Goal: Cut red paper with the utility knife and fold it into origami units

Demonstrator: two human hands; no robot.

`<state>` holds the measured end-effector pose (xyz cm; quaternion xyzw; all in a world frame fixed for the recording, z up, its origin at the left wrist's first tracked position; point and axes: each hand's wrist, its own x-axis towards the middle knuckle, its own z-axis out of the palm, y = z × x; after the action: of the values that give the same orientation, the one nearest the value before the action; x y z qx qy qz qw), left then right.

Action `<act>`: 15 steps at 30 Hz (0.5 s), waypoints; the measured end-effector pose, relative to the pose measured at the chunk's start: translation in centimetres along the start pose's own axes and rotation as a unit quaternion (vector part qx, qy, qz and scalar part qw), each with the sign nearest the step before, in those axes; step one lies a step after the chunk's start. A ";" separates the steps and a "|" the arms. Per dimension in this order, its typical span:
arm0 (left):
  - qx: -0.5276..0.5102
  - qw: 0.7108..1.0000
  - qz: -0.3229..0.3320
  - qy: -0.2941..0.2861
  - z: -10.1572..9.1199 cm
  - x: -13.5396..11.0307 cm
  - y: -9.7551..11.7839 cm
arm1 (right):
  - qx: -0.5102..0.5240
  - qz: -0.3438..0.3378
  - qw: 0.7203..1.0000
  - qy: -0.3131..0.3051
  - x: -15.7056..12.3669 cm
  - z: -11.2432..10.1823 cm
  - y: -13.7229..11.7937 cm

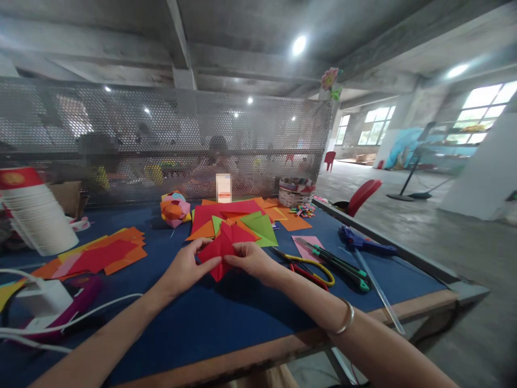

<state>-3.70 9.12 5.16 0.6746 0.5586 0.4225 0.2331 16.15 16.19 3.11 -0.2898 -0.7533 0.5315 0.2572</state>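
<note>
A folded piece of red paper (221, 243) is held up over the blue tabletop between both hands. My left hand (193, 268) pinches its left side, thumb in front and fingers behind. On the right side, my right hand (251, 260) grips it the same way, the thumb pressed on the near face. Creases run down the middle of the paper, and its lower corner points down. Just behind it lie green folded paper (260, 229) and larger red sheets (202, 218). A multicoloured paper ball (175, 209) sits farther back to the left.
Right of my hands lie yellow-and-red-handled scissors (323, 275), green-black cutters (343, 264), a blue glue gun (365, 242) and a clear glue stick (379, 291). At left are stacked paper cups (40, 215), orange and red sheets (100, 253) and a power strip (81, 302) with cables. A mesh partition (161, 134) stands behind.
</note>
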 end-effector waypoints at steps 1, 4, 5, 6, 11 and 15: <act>0.017 1.000 0.016 0.004 0.3 -0.1 0.1 | -0.002 -0.003 1.000 0.001 -0.1 0.0 0.0; 0.067 0.996 0.054 0.016 0.8 -0.4 0.2 | -0.007 -0.013 1.000 0.002 -0.3 0.1 0.0; 0.081 0.994 0.065 0.026 0.9 -0.5 0.2 | -0.008 -0.016 1.000 0.002 -0.3 0.1 -0.1; 0.095 0.992 0.075 0.036 0.9 -0.5 0.1 | -0.009 -0.019 1.000 0.002 -0.4 0.1 -0.1; 0.136 0.982 0.106 0.083 1.0 -0.5 -0.3 | -0.013 -0.030 0.999 0.004 -0.5 0.2 -0.2; 0.139 0.979 0.116 0.097 1.1 -0.6 -0.1 | -0.009 -0.039 0.999 0.012 -0.5 0.3 -0.2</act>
<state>-2.82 8.73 4.29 0.7162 0.5500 0.4285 0.0313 16.26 15.63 3.22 -0.2687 -0.7657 0.5108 0.2838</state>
